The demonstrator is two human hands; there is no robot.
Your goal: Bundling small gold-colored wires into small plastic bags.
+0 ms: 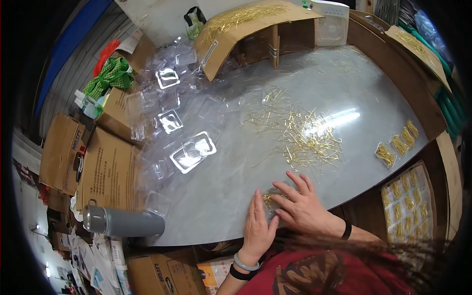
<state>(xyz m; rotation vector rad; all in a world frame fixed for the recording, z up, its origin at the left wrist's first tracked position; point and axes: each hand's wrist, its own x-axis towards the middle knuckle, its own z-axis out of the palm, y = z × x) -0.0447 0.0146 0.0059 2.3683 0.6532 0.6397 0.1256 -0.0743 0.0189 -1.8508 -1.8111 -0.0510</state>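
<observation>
Near the table's front edge, a small bunch of gold wire hooks (268,198) lies between my two hands, partly covered by the fingers. What looks like a clear plastic case surrounds the bunch, though little of it shows. My left hand (257,227) rests along its left side, fingers stretched out and held together. From the right, my right hand (306,208) reaches over it with fingers spread, some fingertips touching the hooks. A loose heap of gold hooks (312,140) spreads over the table just beyond my hands.
Clear plastic cases (193,151) pile up on the left of the grey table (216,206). A grey bottle (130,223) lies at the front left. Several filled cases (385,155) line the right edge, above a box of more (408,204). Cardboard (295,14) stands at the back.
</observation>
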